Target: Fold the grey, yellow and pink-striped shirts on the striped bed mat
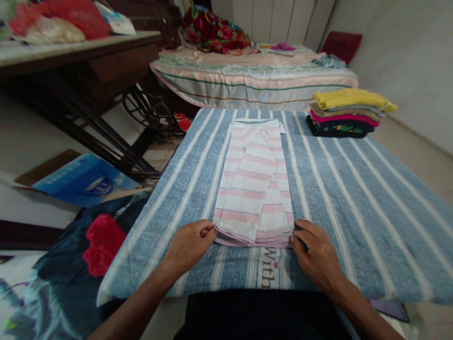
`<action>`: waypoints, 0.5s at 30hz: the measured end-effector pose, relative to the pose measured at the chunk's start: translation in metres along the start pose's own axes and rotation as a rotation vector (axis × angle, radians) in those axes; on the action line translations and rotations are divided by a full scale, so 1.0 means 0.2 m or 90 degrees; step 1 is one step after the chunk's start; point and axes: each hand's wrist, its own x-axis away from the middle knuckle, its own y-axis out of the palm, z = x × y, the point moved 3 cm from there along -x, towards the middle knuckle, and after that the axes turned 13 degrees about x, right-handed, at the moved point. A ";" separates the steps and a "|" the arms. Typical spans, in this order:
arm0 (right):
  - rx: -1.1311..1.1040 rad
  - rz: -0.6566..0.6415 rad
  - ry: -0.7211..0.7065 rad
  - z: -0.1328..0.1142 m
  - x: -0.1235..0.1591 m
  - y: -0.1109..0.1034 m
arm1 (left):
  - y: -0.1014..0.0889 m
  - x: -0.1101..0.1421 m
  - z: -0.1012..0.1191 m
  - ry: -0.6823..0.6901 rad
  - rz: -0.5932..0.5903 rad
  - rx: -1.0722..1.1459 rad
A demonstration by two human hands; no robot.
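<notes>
A pink and white striped shirt (253, 182) lies folded into a long narrow strip, with a sleeve laid slantwise over its front. Its hem faces me and its far end shows a pale blue-grey edge. At the near left corner, my left hand (191, 243) pinches the hem between thumb and fingers. The near right corner is between the thumb and fingers of my right hand (314, 252), which are curled close around it. Beneath the shirt spreads a blue cloth with white stripes (177, 184), with printed lettering near the front edge.
A stack of folded clothes (345, 113), yellow on top, sits at the cloth's far right. Behind is a bed (247, 85) with a floral blanket (215, 30). At left are a sewing-machine table (81, 49), a blue cardboard box (85, 182) and a red cloth (102, 245).
</notes>
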 end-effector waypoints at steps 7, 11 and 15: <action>0.004 -0.014 -0.001 0.00 0.00 0.00 | 0.00 -0.02 0.01 -0.012 0.005 -0.049; 0.011 -0.016 -0.002 0.01 0.00 0.01 | 0.00 -0.04 0.02 0.001 -0.010 -0.065; 0.016 -0.017 -0.005 0.01 -0.01 0.01 | -0.01 -0.06 0.03 0.012 -0.046 -0.062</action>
